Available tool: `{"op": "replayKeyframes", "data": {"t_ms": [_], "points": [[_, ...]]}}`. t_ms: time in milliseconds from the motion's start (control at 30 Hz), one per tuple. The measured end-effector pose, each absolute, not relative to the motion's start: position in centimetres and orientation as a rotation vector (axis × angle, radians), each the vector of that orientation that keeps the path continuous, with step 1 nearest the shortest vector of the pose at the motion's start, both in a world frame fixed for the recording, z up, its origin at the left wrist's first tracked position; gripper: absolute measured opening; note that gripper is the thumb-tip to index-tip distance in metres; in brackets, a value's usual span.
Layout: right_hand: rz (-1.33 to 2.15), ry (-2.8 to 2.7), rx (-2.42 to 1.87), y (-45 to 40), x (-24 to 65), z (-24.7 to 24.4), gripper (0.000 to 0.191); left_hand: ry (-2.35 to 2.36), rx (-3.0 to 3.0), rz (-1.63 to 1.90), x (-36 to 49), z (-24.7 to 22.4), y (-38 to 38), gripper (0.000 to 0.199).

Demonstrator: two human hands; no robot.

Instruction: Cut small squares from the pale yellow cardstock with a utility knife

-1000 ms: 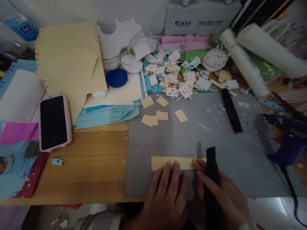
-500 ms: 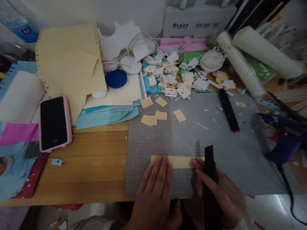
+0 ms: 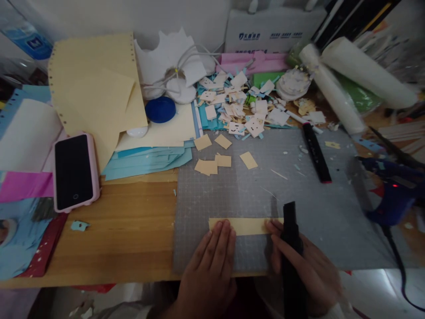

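A pale yellow paper strip (image 3: pixel 252 226) lies across the lower part of the grey cutting mat (image 3: pixel 259 195). My left hand (image 3: pixel 212 261) rests flat over the strip's left end, fingers stretched out and side by side. At the other end, my right hand (image 3: pixel 308 266) grips a long black tool (image 3: pixel 292 248) that looks like a utility knife, pointing away from me. The fingertips of that hand touch the strip just left of the tool. Whether a blade is out is too dark to tell. Several small yellow paper rectangles (image 3: pixel 249 160) lie farther up the mat.
Behind the mat is a heap of small paper pieces with drawn faces (image 3: pixel 235 106). A black marker (image 3: pixel 317 153) and a blue glue gun (image 3: pixel 392 190) with its red light on are to the right. A phone (image 3: pixel 75 173) and paper sheets (image 3: pixel 96 79) occupy the left.
My left hand has shifted slightly left and towards me, and its thumb has drawn in. The strip has slid slightly towards me; the right hand and black tool look unchanged.
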State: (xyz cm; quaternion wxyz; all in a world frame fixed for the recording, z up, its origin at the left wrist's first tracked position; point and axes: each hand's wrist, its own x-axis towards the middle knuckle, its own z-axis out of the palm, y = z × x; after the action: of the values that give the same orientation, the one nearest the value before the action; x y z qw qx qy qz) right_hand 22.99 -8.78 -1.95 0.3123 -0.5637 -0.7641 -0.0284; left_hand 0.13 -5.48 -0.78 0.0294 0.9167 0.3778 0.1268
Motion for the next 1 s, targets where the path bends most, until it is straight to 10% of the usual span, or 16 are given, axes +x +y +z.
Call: {"op": "replayKeyframes", "data": {"t_ms": [600,1000], "points": [[-0.007,-1.903,-1.574,-8.72,22.26,-1.97,0.032,1.189,2.836,0.402,0.21,-1.09,-5.43,0.054],[-0.097,-1.967,-1.594,-8.54,22.39,-1.94,0.06,1.157,2.869,0.458,0.15,-1.47,-5.39,0.051]]}}
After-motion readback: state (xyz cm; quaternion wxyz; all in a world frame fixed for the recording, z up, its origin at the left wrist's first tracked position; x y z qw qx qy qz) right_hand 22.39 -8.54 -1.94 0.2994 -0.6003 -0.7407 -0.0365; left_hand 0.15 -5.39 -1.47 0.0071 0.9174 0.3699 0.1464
